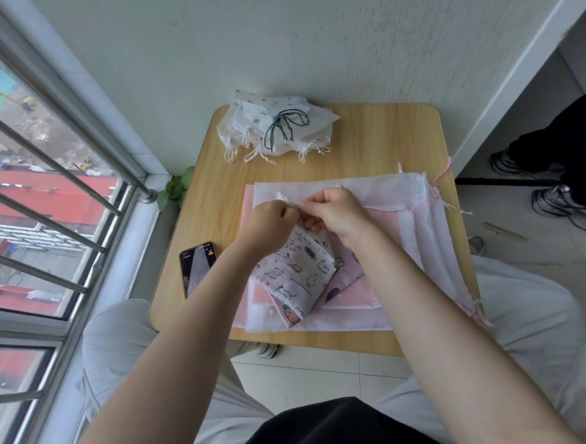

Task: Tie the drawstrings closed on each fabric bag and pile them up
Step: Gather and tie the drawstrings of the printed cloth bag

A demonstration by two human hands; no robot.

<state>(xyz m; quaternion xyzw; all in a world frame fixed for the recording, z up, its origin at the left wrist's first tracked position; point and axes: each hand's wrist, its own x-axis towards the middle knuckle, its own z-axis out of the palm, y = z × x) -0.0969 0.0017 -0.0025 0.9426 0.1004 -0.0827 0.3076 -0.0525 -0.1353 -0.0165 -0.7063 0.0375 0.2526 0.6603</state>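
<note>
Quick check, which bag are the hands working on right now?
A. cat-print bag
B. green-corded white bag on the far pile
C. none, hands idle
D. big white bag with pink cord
A: the left hand and right hand both pinch at the top of the cat-print bag, which lies on the flat untied bags, while the pile of tied bags sits untouched at the far edge of the table.
</note>
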